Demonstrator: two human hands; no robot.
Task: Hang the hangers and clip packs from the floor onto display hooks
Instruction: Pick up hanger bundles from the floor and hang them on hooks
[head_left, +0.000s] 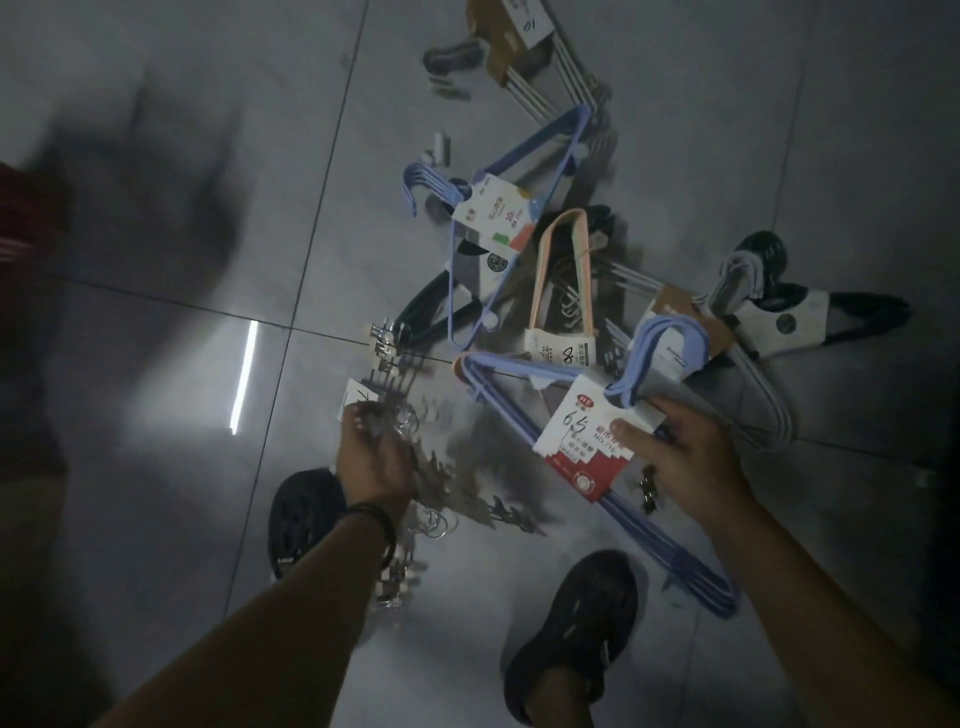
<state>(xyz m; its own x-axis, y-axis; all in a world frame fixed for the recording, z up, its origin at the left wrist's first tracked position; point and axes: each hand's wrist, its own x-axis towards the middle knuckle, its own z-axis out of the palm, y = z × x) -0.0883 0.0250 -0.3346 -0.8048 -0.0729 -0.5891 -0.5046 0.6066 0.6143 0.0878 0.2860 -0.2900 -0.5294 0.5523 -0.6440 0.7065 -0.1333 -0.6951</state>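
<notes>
Dimly lit tile floor (182, 364) (glossy); left grip (371, 457) clutches clips (457, 478); right grip (685, 452), hanger pack (571, 441).

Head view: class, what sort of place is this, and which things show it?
Probably a shop or stockroom: labelled hanger bundles lie on a tiled floor, the right hand holds a blue bundle whose card bears a handwritten number, and the left hand grips metal clips.

Seemingly a shop: banded hanger packs (524, 171) bearing handwritten price labels (582, 436) lie strewn across grey floor tiles (467, 623).
</notes>
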